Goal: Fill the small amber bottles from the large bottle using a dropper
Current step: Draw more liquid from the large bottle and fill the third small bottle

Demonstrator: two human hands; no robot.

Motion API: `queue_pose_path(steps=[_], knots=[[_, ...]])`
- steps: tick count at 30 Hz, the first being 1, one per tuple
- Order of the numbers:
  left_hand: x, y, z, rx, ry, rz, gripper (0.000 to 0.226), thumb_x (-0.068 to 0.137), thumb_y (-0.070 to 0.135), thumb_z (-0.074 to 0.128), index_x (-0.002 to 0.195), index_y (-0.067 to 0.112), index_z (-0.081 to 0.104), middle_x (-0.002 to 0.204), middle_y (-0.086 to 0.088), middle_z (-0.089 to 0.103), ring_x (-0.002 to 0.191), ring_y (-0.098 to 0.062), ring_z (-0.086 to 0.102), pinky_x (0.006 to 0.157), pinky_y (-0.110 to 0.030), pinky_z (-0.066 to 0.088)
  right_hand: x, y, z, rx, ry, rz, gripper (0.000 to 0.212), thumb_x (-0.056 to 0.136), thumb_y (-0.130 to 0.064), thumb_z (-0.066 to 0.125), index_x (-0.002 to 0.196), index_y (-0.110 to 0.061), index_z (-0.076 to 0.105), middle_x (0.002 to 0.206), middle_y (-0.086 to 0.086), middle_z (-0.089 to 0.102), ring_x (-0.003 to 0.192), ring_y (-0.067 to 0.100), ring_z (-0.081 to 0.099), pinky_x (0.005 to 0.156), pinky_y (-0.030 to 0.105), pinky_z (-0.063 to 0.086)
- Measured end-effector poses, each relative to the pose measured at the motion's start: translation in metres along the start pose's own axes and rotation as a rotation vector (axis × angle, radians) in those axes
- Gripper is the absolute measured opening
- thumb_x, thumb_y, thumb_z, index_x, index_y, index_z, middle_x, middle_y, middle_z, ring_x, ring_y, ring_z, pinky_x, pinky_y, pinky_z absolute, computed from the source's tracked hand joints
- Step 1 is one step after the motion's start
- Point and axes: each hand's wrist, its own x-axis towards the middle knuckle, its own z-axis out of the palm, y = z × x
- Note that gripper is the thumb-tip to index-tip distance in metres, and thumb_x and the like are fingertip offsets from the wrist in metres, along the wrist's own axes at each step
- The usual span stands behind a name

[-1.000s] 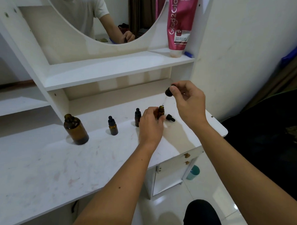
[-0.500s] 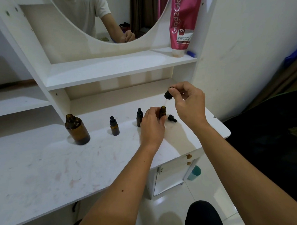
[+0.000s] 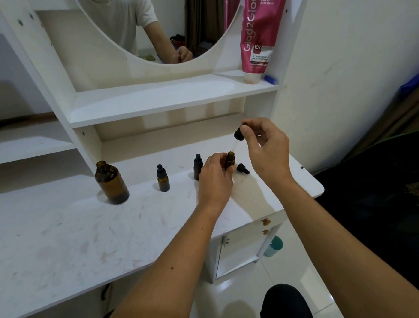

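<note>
Bench (image 3: 63,237): white vanity top under a mirror.
Right hand (image 3: 266,146): pinches dropper (image 3: 238,133) above open vial (image 3: 230,160) near right edge.
Left hand (image 3: 214,175): grips vial.
Progress: two vials (image 3: 163,178) capped; big bottle (image 3: 111,182) open, mid-bench.

The pink tube (image 3: 258,34) at the shelf's right end reads "Glad2Glow", "RETINOL BRIGHT BODY SERUM", "10x", "GLOW BOOSTING".

This is a room in a home, at a white laminate dressing table (image 3: 63,237) with a round mirror (image 3: 150,29) set above its shelf. A tall pink tube of body serum (image 3: 258,36) stands on that shelf, and glossy white floor tiles (image 3: 245,292) show beneath the small cupboard.
</note>
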Motion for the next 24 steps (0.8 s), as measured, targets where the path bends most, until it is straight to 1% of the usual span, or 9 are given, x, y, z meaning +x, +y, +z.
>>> queue_pose_path(steps=[3,6,9,12,16,19,21,23,24], knots=[[-0.005,0.000,-0.004,-0.030,-0.025,-0.007,0.038,0.097,0.020,0.070,0.134,0.014,0.061,0.126,0.001,0.066,0.118,-0.015,0.063,0.106,-0.039,0.051,0.001,-0.009,-0.006,-0.004,0.049,-0.046,0.013,0.102,-0.014,0.067,0.113,-0.011,0.073,0.097,-0.006,0.077,0.090,0.000,0.073,0.087,0.015,0.056],[-0.012,0.001,-0.010,-0.045,-0.025,-0.032,0.048,0.097,0.023,0.070,0.142,0.012,0.056,0.135,-0.002,0.064,0.124,-0.016,0.060,0.109,-0.040,0.049,0.002,-0.021,-0.010,-0.009,0.078,-0.088,0.013,0.102,-0.016,0.067,0.114,-0.014,0.073,0.100,-0.004,0.076,0.095,0.008,0.074,0.090,0.021,0.058],[-0.023,0.002,-0.021,-0.089,-0.009,-0.071,0.049,0.098,0.022,0.070,0.143,0.013,0.056,0.138,-0.001,0.063,0.124,-0.015,0.060,0.111,-0.040,0.048,0.000,-0.032,-0.011,0.001,0.082,-0.106,0.015,0.103,-0.018,0.067,0.116,-0.014,0.072,0.104,0.000,0.077,0.099,0.013,0.074,0.095,0.028,0.060],[-0.037,0.001,-0.038,-0.149,-0.048,-0.102,0.043,0.096,0.025,0.072,0.138,0.019,0.061,0.130,0.005,0.068,0.117,-0.009,0.064,0.108,-0.037,0.051,-0.005,-0.046,-0.005,0.042,0.059,-0.108,0.017,0.103,-0.019,0.067,0.118,-0.012,0.072,0.106,0.002,0.078,0.102,0.016,0.075,0.097,0.034,0.060],[-0.058,-0.001,-0.069,-0.245,-0.112,-0.163,0.037,0.094,0.025,0.074,0.130,0.019,0.067,0.118,0.010,0.072,0.107,-0.003,0.067,0.104,-0.030,0.054,-0.016,-0.070,0.012,0.082,0.035,-0.142,0.018,0.102,-0.018,0.068,0.119,-0.011,0.072,0.107,-0.001,0.076,0.102,0.011,0.074,0.097,0.027,0.059],[-0.073,-0.007,-0.099,-0.281,-0.111,-0.185,0.034,0.093,0.026,0.076,0.126,0.020,0.070,0.114,0.013,0.073,0.103,0.001,0.068,0.100,-0.019,0.053,-0.025,-0.090,0.032,0.166,-0.010,-0.146,0.016,0.102,-0.015,0.068,0.117,-0.012,0.072,0.104,-0.005,0.076,0.100,0.008,0.075,0.094,0.021,0.057],[-0.081,-0.017,-0.122,-0.266,-0.085,-0.207,0.033,0.092,0.029,0.076,0.124,0.023,0.071,0.112,0.016,0.073,0.103,0.002,0.067,0.097,-0.015,0.052,-0.030,-0.101,0.048,0.207,-0.046,-0.157,0.015,0.102,-0.016,0.067,0.116,-0.012,0.072,0.103,-0.002,0.078,0.100,0.010,0.076,0.095,0.026,0.059],[-0.086,-0.030,-0.147,-0.261,-0.022,-0.230,0.034,0.090,0.031,0.079,0.123,0.026,0.071,0.110,0.017,0.074,0.101,0.002,0.068,0.096,-0.018,0.054,-0.035,-0.110,0.067,0.247,-0.086,-0.164,0.017,0.102,-0.019,0.067,0.117,-0.011,0.072,0.105,0.004,0.078,0.102,0.017,0.076,0.097,0.036,0.060],[-0.089,-0.037,-0.160,-0.256,0.015,-0.237,0.036,0.089,0.032,0.080,0.123,0.026,0.071,0.110,0.018,0.074,0.101,0.002,0.069,0.095,-0.018,0.055,-0.037,-0.115,0.076,0.265,-0.103,-0.168,0.017,0.102,-0.019,0.067,0.117,-0.011,0.072,0.105,0.006,0.078,0.102,0.020,0.076,0.097,0.039,0.061]])
